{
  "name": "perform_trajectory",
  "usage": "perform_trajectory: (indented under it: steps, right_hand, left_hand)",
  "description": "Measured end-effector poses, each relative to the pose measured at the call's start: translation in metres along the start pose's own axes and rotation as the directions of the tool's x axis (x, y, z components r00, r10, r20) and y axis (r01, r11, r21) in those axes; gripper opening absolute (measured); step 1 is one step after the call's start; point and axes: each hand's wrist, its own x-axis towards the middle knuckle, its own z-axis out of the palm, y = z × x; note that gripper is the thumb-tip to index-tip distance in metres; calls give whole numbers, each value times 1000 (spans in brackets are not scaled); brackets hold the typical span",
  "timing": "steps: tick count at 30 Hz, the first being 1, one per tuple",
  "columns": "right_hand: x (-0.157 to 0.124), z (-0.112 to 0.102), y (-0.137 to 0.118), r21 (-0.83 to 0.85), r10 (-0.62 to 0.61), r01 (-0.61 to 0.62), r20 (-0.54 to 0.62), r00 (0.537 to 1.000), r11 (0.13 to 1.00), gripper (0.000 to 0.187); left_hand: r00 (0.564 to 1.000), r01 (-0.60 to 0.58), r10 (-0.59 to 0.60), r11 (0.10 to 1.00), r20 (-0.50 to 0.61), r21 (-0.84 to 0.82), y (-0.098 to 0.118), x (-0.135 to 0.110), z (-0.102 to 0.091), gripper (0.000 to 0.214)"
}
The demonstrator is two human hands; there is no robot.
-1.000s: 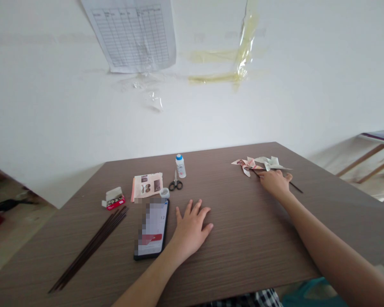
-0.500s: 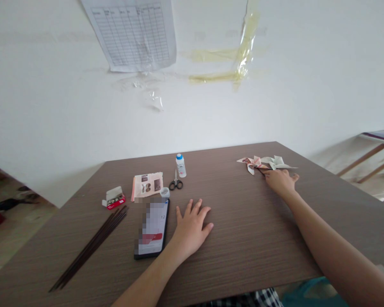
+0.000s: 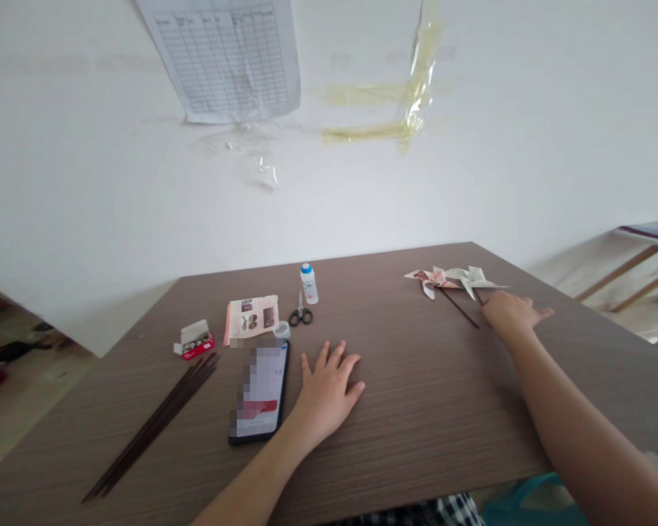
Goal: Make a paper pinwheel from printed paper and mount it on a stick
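My left hand (image 3: pixel 329 391) lies flat on the table, fingers spread, just right of a phone (image 3: pixel 263 394). Farther off on the right, my right hand (image 3: pixel 512 314) is over the stick of a white paper pinwheel (image 3: pixel 474 279). Its outer fingers stretch away to the right; the fingertips nearest the stick are partly hidden, and I see no firm grip. Beside it, a pinwheel of reddish printed paper (image 3: pixel 432 280) lies with its dark stick (image 3: pixel 460 307) uncovered. The lower part of the white pinwheel's stick is hidden by the hand.
Left of the phone lie a bundle of dark thin sticks (image 3: pixel 156 424) and an open red-and-white box (image 3: pixel 196 340). Printed paper (image 3: pixel 251 320), a tape roll (image 3: pixel 281 330), black-handled scissors (image 3: pixel 300 314) and a blue-capped white bottle (image 3: pixel 309 285) are behind it. A wall (image 3: pixel 351 212) borders the table's back.
My right hand has moved right, off the reddish pinwheel's stick, which now shows in full. Both pinwheels and my left hand stay put.
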Motion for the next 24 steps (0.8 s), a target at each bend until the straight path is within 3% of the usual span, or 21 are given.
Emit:
perform_trajectory:
  steps: [3,7,10,14,18,24]
  right_hand:
    - [6,1,4,39,135,-138,72,988,990,49]
    - [20,9,20,107,139,-140,10,990,984,56]
    - [23,13,27,125,81,-75,-42,996,989,57]
    - [13,11,12,77,-77,87,-125,989,993,52]
    - [-1,10,-9,-15,-222,223,40,974,975,43]
    - [-3,17,-14,-9,-278,278,37,960,961,35]
  left_hand:
    - [1000,1,-1,1000,15,4,0,-1,-1,60]
    - [1000,2,-2,1000,24,7,1,-2,-4,59]
    - [1000,5,-5,1000,28,3,0,-1,-3,60]
    - [1000,-7,7,1000,8,-10,-1,1,1,57]
    - [1000,-5,5,1000,10,-11,1,2,3,57]
    - [1000,-4,4,1000,15,-7,5,2,1,57]
